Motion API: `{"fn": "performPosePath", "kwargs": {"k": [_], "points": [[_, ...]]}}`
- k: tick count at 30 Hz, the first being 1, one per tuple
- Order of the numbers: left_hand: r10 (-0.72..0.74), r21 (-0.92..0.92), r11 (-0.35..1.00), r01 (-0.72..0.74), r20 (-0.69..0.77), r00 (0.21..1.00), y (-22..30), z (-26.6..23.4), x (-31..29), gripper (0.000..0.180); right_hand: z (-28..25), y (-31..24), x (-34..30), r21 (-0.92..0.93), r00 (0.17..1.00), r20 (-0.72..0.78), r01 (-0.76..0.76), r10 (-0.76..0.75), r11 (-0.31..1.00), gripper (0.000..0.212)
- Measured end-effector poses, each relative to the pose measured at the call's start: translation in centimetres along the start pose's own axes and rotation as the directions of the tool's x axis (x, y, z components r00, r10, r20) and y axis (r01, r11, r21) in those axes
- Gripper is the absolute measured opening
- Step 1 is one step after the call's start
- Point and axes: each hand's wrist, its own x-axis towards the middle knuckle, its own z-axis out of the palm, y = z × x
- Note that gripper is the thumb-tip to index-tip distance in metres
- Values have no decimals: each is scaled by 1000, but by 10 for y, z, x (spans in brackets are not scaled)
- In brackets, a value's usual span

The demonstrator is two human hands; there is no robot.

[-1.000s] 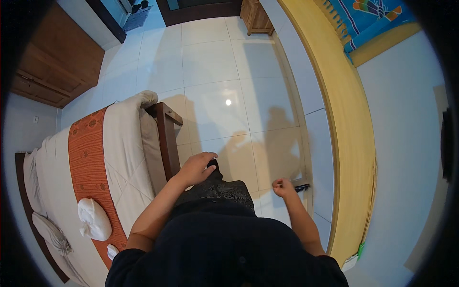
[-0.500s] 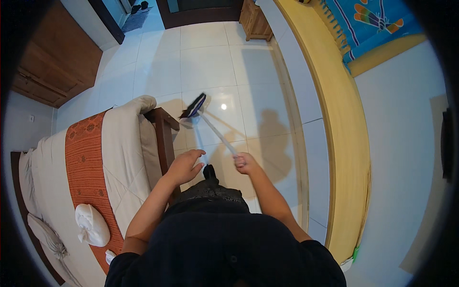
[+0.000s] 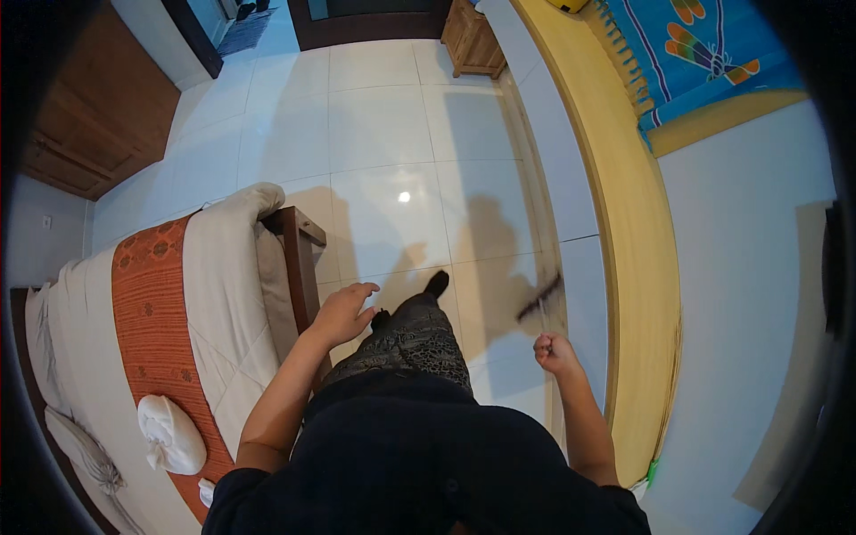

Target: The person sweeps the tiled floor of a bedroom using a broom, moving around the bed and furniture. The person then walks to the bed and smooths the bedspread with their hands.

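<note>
My right hand (image 3: 556, 353) is closed around the pale handle of a broom (image 3: 540, 300), out to my right. The broom's dark bristle head slants near the foot of the low wall on the right, slightly blurred. Most of the handle is foreshortened or hidden by the hand. Empty, with fingers apart, my left hand (image 3: 346, 314) hangs in front of me close to the bed's dark wooden footboard (image 3: 299, 259). White tiled floor (image 3: 383, 205) lies beneath both hands.
On the left stands a bed (image 3: 223, 312) with a cream cover and an orange runner. A yellow-topped ledge (image 3: 606, 196) runs along the right side. Further off are a small wooden cabinet (image 3: 473, 40), a brown wardrobe (image 3: 98, 107) and a doorway with a mat (image 3: 243, 31).
My right hand has swung the broom from the middle of the floor, near the bed's corner, rightward to the wall base. One foot has come forward; my left hand stays nearly in place.
</note>
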Motion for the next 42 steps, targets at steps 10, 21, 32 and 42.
{"fn": "performPosePath", "kwargs": {"k": [10,21,32,42], "points": [[-120,6,993,120,-20,993,7,-14,35,32,187,36,131,-124,994,74,-71,81,990,19],[-92,-1,996,93,44,995,32,-35,150,32,214,-107,189,-57,862,383,-335,330,940,10],[-171,-34,985,168,-148,974,35,-52,188,31,156,-164,58,-57,967,-22,-254,253,966,20],[-210,-45,978,205,-265,941,66,-67,220,31,255,-141,239,-87,887,27,-457,461,885,22]]}}
